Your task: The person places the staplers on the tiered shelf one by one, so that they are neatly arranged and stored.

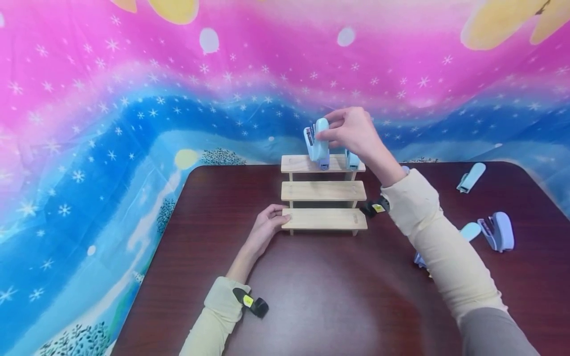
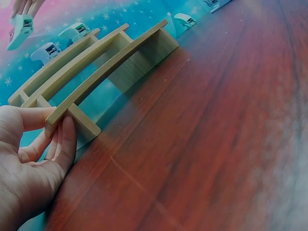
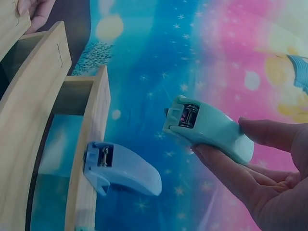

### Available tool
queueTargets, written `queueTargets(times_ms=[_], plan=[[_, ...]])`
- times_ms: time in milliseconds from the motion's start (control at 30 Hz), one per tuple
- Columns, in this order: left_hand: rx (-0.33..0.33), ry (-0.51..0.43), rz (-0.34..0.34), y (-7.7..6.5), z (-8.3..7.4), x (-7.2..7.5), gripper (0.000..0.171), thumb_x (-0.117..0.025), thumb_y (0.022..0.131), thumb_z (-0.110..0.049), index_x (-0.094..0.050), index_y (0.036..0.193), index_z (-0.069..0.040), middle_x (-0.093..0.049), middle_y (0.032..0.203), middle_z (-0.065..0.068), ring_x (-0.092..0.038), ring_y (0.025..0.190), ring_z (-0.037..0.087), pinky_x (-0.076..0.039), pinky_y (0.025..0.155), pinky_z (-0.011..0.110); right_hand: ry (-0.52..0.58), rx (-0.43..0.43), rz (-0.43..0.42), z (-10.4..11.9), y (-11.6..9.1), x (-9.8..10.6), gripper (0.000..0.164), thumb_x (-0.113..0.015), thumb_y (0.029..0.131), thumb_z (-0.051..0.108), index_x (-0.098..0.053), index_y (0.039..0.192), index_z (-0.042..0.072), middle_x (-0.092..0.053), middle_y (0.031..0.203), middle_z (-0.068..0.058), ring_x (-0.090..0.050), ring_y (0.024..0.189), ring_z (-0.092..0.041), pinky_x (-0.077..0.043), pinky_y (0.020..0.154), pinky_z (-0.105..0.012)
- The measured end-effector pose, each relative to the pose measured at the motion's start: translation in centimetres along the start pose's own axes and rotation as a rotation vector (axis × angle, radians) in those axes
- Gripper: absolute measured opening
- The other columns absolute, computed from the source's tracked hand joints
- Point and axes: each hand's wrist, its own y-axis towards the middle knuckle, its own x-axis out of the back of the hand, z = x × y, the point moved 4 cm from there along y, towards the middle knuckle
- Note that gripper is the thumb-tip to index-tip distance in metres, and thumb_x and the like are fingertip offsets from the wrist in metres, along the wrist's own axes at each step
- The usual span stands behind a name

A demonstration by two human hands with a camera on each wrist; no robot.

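A three-tier wooden step shelf (image 1: 323,191) stands on the dark table. My left hand (image 1: 267,225) pinches the left end of its lowest step, thumb on top and fingers beneath in the left wrist view. Above the top step, my right hand (image 1: 354,131) holds a mint-green stapler (image 3: 216,132) between thumb and fingers, its nose tilted in the head view. Just under it, a lavender stapler (image 3: 130,168) rests on the top step. Another mint stapler (image 1: 352,160) sits at that step's right end, partly hidden by my right hand in the head view.
At the table's right lie a mint stapler (image 1: 473,177) and a lavender stapler (image 1: 502,232). My right sleeve (image 1: 454,257) partly covers another mint stapler (image 1: 470,231) and a bluish-purple object (image 1: 418,260). A patterned cloth (image 1: 133,123) hangs behind the table (image 1: 320,287).
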Motion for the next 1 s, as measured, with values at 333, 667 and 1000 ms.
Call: queueTargets(times_ms=[333,667,1000], plan=[[0.004,-0.002,-0.007,0.0,0.0,-0.1,0.033,-0.063,0.094,0.003,-0.058,0.126,0.010,-0.065,0.106,0.010,-0.064,0.091,0.015,-0.055,0.079,0.025,-0.110,0.013,-0.029,-0.3,1.6,-2.7,0.047,-0.079,0.090,0.009,-0.065,0.133,-0.003,-0.074,0.114,-0.020,-0.074,0.097,-0.028,-0.062,0.080,-0.036],[-0.005,0.003,-0.012,0.1,0.0,-0.1,0.033,-0.062,0.094,0.003,-0.057,0.126,0.010,-0.065,0.108,0.011,-0.064,0.093,0.015,-0.055,0.080,0.024,-0.287,0.081,-0.066,-0.7,2.9,-5.6,0.037,-0.078,0.089,0.009,-0.071,0.122,-0.006,-0.074,0.110,-0.020,-0.069,0.091,-0.027,-0.060,0.079,-0.038],[-0.004,0.014,-0.013,0.0,-0.1,0.1,0.033,-0.062,0.094,0.002,-0.058,0.126,0.009,-0.065,0.107,0.010,-0.063,0.092,0.015,-0.054,0.080,0.024,-0.372,0.109,-0.086,-1.4,4.1,-7.2,0.014,-0.077,0.091,0.009,-0.075,0.091,-0.005,-0.057,0.067,-0.006,-0.045,0.060,-0.015,-0.040,0.058,-0.026]])
